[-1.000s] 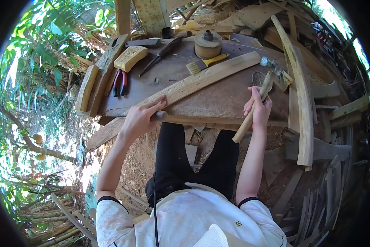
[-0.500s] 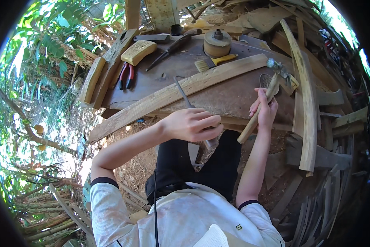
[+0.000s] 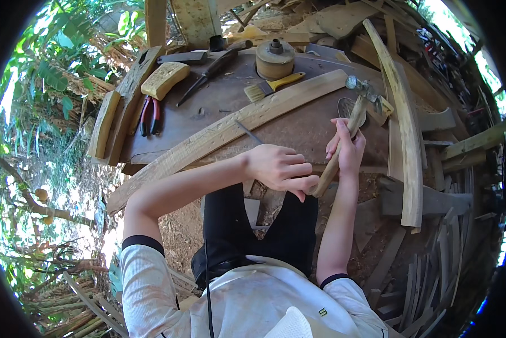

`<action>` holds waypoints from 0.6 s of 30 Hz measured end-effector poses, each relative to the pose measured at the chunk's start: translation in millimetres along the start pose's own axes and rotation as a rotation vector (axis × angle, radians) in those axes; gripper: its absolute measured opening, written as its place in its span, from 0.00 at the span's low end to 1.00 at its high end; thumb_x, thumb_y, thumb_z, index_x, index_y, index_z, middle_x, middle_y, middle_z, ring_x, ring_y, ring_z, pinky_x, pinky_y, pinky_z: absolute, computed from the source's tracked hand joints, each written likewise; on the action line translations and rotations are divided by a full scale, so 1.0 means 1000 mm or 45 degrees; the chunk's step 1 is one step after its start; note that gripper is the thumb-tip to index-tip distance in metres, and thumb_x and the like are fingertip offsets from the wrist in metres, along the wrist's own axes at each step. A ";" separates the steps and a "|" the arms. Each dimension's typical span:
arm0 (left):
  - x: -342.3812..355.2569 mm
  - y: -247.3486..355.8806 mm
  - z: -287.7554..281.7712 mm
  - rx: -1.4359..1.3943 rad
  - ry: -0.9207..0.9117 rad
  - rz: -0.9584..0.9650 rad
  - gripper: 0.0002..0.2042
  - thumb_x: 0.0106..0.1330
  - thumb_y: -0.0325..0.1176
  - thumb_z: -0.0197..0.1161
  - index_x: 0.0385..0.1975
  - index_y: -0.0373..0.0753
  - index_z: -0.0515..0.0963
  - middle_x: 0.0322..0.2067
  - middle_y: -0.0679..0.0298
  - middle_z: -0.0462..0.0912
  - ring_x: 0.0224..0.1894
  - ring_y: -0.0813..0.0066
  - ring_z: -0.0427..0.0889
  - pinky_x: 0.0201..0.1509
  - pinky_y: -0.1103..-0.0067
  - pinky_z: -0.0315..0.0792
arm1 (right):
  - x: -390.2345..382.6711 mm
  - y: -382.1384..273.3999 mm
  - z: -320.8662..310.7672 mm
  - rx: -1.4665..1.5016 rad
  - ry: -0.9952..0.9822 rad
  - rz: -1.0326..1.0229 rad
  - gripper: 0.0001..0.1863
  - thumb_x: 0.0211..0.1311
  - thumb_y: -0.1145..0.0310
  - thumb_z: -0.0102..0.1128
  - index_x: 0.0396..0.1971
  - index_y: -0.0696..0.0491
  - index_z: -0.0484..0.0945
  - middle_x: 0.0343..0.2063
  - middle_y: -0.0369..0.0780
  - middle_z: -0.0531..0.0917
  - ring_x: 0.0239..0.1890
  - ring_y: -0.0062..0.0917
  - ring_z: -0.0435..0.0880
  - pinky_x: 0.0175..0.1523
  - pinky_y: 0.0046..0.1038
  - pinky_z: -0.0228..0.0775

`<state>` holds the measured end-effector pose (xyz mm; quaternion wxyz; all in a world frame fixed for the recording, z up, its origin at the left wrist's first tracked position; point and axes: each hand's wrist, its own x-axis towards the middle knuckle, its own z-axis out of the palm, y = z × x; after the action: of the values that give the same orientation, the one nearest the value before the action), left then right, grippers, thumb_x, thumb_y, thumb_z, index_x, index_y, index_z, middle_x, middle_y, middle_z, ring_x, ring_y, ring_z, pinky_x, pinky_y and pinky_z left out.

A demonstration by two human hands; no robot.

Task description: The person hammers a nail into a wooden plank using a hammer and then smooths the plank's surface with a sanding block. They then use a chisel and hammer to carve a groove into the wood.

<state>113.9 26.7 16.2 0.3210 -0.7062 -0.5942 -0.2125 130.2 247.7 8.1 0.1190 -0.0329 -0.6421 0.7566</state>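
My right hand grips the wooden handle of a hammer, whose metal head rests up at the right end of a long curved wooden plank. The plank lies slantwise across a round, dark wooden workbench. My left hand is curled in front of the bench's near edge, its fingers close to the lower end of the hammer handle. A thin grey metal rod sticks out of that hand, up and to the left over the plank.
On the bench lie a yellow-handled brush, a round wooden spool, a dark knife, a pale wooden block and red-handled pliers. A curved slat and scrap boards stand at the right. Greenery fills the left.
My left hand has left the plank, taken up the thin rod and moved right, close to the hammer handle. The right hand stays on the hammer.
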 end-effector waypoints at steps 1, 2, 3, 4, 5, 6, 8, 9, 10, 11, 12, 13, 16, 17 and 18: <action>0.002 -0.004 0.001 -0.017 -0.001 0.016 0.21 0.70 0.52 0.65 0.48 0.41 0.73 0.31 0.69 0.72 0.26 0.77 0.76 0.27 0.80 0.74 | 0.000 0.000 0.000 0.005 0.003 0.005 0.15 0.77 0.60 0.59 0.44 0.60 0.80 0.09 0.35 0.73 0.09 0.19 0.71 0.17 0.23 0.63; 0.005 -0.008 0.002 -0.034 -0.002 0.032 0.20 0.71 0.52 0.64 0.47 0.42 0.73 0.30 0.70 0.71 0.26 0.77 0.76 0.27 0.80 0.74 | 0.000 -0.001 0.000 0.011 0.008 0.011 0.16 0.77 0.60 0.59 0.44 0.60 0.80 0.09 0.35 0.73 0.09 0.19 0.71 0.17 0.23 0.63; 0.007 -0.012 0.004 0.006 -0.026 0.055 0.20 0.71 0.53 0.64 0.47 0.42 0.73 0.30 0.70 0.71 0.26 0.77 0.76 0.27 0.80 0.74 | 0.000 -0.001 0.001 0.020 0.013 0.011 0.16 0.77 0.59 0.58 0.45 0.60 0.80 0.09 0.35 0.73 0.09 0.19 0.71 0.17 0.23 0.63; 0.008 -0.016 0.009 0.048 -0.047 0.076 0.21 0.71 0.54 0.63 0.47 0.42 0.74 0.30 0.70 0.71 0.26 0.77 0.76 0.27 0.80 0.74 | 0.000 -0.001 0.002 0.028 0.015 0.010 0.16 0.78 0.59 0.58 0.45 0.60 0.80 0.09 0.35 0.73 0.09 0.19 0.71 0.17 0.23 0.63; 0.009 -0.020 0.013 0.091 -0.068 0.098 0.21 0.71 0.55 0.62 0.47 0.42 0.74 0.29 0.70 0.71 0.26 0.77 0.76 0.27 0.80 0.74 | 0.001 -0.001 0.003 0.035 0.019 0.008 0.17 0.78 0.59 0.57 0.45 0.60 0.80 0.10 0.35 0.73 0.09 0.19 0.71 0.17 0.23 0.63; 0.010 -0.025 0.017 0.098 -0.027 0.111 0.21 0.71 0.54 0.63 0.47 0.42 0.74 0.29 0.70 0.71 0.26 0.78 0.76 0.27 0.81 0.73 | 0.001 0.000 0.004 0.044 0.017 0.004 0.17 0.78 0.59 0.57 0.45 0.60 0.80 0.09 0.35 0.73 0.09 0.19 0.71 0.17 0.23 0.63; 0.018 -0.036 0.024 0.104 0.070 0.147 0.21 0.71 0.54 0.64 0.46 0.41 0.75 0.29 0.70 0.71 0.25 0.79 0.74 0.25 0.81 0.71 | 0.003 0.002 0.001 0.052 0.026 -0.011 0.18 0.79 0.58 0.56 0.45 0.60 0.80 0.09 0.35 0.72 0.09 0.19 0.71 0.17 0.23 0.63; 0.022 -0.040 0.027 0.097 0.087 0.125 0.22 0.71 0.56 0.63 0.44 0.42 0.74 0.29 0.70 0.70 0.25 0.79 0.75 0.26 0.81 0.72 | 0.004 0.003 -0.001 0.048 0.037 -0.014 0.18 0.79 0.58 0.56 0.45 0.60 0.80 0.09 0.35 0.72 0.09 0.19 0.71 0.17 0.23 0.63; 0.023 -0.044 0.031 0.091 0.099 0.102 0.22 0.70 0.57 0.62 0.43 0.42 0.74 0.28 0.70 0.70 0.25 0.78 0.75 0.26 0.80 0.72 | 0.005 0.004 -0.002 0.048 0.045 -0.015 0.18 0.79 0.58 0.56 0.45 0.60 0.80 0.09 0.34 0.72 0.09 0.19 0.71 0.17 0.23 0.63; 0.024 -0.048 0.034 0.085 0.111 0.078 0.22 0.70 0.59 0.61 0.42 0.43 0.73 0.28 0.70 0.69 0.25 0.78 0.76 0.27 0.80 0.73 | 0.006 0.004 -0.003 0.048 0.053 -0.017 0.18 0.79 0.58 0.56 0.45 0.60 0.80 0.09 0.34 0.72 0.09 0.19 0.71 0.18 0.23 0.63; 0.024 -0.052 0.037 0.060 0.133 0.110 0.23 0.70 0.59 0.61 0.41 0.43 0.73 0.28 0.70 0.69 0.25 0.78 0.76 0.26 0.80 0.73 | 0.007 0.005 -0.003 0.057 0.056 -0.019 0.17 0.79 0.58 0.56 0.45 0.60 0.80 0.09 0.34 0.72 0.09 0.19 0.71 0.18 0.23 0.63; 0.023 -0.054 0.040 0.036 0.154 0.134 0.23 0.70 0.60 0.61 0.40 0.43 0.73 0.28 0.70 0.69 0.26 0.78 0.76 0.26 0.79 0.73 | 0.006 0.005 -0.002 0.065 0.054 -0.016 0.17 0.79 0.59 0.55 0.45 0.60 0.80 0.09 0.34 0.72 0.09 0.19 0.71 0.18 0.24 0.63; 0.018 -0.055 0.048 -0.031 0.211 0.148 0.23 0.70 0.61 0.61 0.38 0.43 0.73 0.28 0.70 0.69 0.25 0.77 0.76 0.26 0.79 0.73 | 0.005 0.004 -0.001 0.096 0.041 -0.006 0.17 0.80 0.59 0.55 0.45 0.60 0.80 0.09 0.34 0.72 0.09 0.19 0.71 0.18 0.24 0.63; 0.017 -0.054 0.050 -0.053 0.229 0.140 0.24 0.70 0.61 0.61 0.37 0.43 0.73 0.28 0.70 0.70 0.25 0.76 0.76 0.26 0.79 0.73 | 0.005 0.004 -0.001 0.108 0.035 0.000 0.16 0.80 0.60 0.54 0.45 0.60 0.80 0.09 0.35 0.72 0.09 0.19 0.71 0.18 0.24 0.63; 0.016 -0.056 0.053 -0.072 0.267 0.125 0.24 0.69 0.62 0.61 0.36 0.43 0.72 0.28 0.70 0.69 0.25 0.76 0.75 0.25 0.78 0.73 | 0.006 0.003 0.000 0.107 0.043 -0.002 0.16 0.80 0.60 0.54 0.45 0.60 0.79 0.09 0.35 0.72 0.09 0.19 0.70 0.18 0.24 0.63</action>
<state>58.4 79.9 1.3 0.3714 -0.7170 -0.5159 -0.2859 124.5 248.9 5.4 0.1319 -0.0402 -0.6078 0.7820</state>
